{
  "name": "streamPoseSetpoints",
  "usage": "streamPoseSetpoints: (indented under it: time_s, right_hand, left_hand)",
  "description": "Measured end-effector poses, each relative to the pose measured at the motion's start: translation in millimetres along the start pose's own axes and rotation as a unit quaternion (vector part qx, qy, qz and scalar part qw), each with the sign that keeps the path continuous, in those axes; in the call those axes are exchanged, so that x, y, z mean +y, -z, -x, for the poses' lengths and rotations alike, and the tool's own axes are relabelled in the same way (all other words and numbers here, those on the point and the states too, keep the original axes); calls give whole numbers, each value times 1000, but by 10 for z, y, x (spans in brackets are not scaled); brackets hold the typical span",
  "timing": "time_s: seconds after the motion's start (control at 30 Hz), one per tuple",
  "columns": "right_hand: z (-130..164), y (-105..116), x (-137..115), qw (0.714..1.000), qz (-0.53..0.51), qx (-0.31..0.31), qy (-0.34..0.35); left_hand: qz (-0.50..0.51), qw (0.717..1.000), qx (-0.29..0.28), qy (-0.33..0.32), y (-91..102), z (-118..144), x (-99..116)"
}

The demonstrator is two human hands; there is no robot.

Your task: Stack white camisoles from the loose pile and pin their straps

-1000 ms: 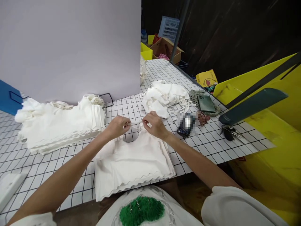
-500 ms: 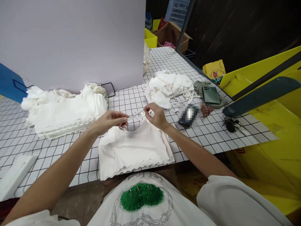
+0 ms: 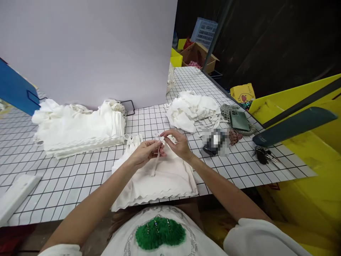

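While both my hands meet over the near edge of the tabletop (image 3: 80,170), I note the following. My left hand (image 3: 145,153) is pinched closed on a thin white strap (image 3: 155,163); the strap's loose end hangs down from my fingers and lies against the white garment (image 3: 160,179) below. My right hand (image 3: 178,144) is closed on the same strap just beside the left, fingertips of the two hands nearly touching. The garment lies flat on top of a small stack of like pieces at the middle of the near edge, scalloped hems toward me and slightly overhanging that edge.

Left of it, toward the far left of the tabletop, sits a taller stack of folded white garments (image 3: 80,128), against the grey backboard (image 3: 87,49). Right of my hands, further back, lies a loose heap of white garments (image 3: 190,108) with straps trailing out. Just beside that heap, toward the right edge: a dark green phone (image 3: 239,121) resting on a knitted pouch, and a blurred dark object (image 3: 214,140) nearer to me. A bunch of keys (image 3: 262,154) lies near the right edge. A white flat piece (image 3: 14,195) rests at the near left corner. The tabletop surface is white with a black grid.
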State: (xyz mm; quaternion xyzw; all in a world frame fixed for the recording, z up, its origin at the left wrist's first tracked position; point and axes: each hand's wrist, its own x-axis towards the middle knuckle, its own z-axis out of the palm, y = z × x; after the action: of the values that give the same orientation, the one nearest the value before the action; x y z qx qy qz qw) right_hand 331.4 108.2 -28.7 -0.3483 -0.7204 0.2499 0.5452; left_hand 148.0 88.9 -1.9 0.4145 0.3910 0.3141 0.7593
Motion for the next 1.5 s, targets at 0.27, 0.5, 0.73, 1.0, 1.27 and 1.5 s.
streamPoseSetpoints:
  time_s: [0.27, 0.5, 0.73, 1.0, 1.27, 1.5]
  right_hand:
    - [45, 98, 212, 994, -7, 60, -87]
    - [113, 31, 297, 991, -1, 66, -115]
    - [122, 209, 145, 991, 66, -7, -112]
    - [63, -3, -496, 947, -124, -258, -145]
    - [35, 50, -430, 951, -108, -221, -190]
    - [-35, 291, -246, 953, -93, -184, -222]
  left_hand:
    - [-131, 987, 89, -33, 127, 508, -117]
    - [-109, 989, 103, 19, 272, 801, -167]
    - [-104, 984, 142, -1, 307, 846, -140]
    - [-97, 990, 90, -43, 64, 637, -28]
    - [-106, 984, 124, -75, 13, 440, -90]
    - [-337, 915, 138, -172, 60, 246, -341]
